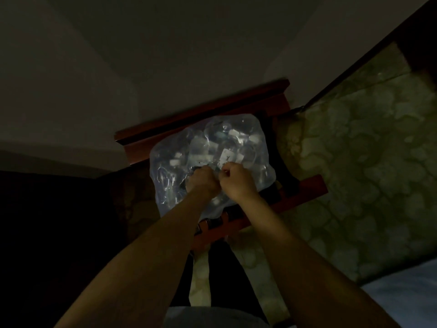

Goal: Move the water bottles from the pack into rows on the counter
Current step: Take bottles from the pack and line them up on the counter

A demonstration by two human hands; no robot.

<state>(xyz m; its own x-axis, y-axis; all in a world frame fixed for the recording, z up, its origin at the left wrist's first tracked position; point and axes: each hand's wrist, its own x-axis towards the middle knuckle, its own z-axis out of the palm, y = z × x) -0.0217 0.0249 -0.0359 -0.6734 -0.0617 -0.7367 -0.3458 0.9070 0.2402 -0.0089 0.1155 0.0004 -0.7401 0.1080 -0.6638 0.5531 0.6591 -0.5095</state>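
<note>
Pack (210, 159): shrink-wrapped bundle of bottles, resting on a dark red wooden stool (305, 192), between its 2 raised side rails; view dim and slightly blurred.
Wrap: clear, thin film, wrinkled and glossy over the bottle tops; pale caps and labels visible through it; looks soft and stretchy, likely to tear once punctured.
Bottles (234, 138): all inside the film, none out yet; count not readable.
Left hand (204, 181): closed into a fist on top of the pack, near its middle, fingers apparently pinching film; dark patch just beside it may be a hole in the wrap, not certain.
Right hand (236, 179): closed likewise, knuckles just beside the left hand, pinching film at the same spot.
Step, as judged: opening the wrap by pulling the 2 fists apart; unloading not begun.
Handling, pack: probably heavy as 1 unit and slack in its skin; better emptied where it stands than lifted.
Handling, single bottle: likely light thin-walled plastic, yielding under a squeeze, smooth and perhaps slippery.
Where to hold: around the body below the shoulder, or at the cap and neck for pulling up through the torn film.
Risk: film stretching instead of tearing; loose bottles toppling off the stool.
Bench: not identifiable in this view.
Surroundings: patterned green floor (369, 162) at right.
</note>
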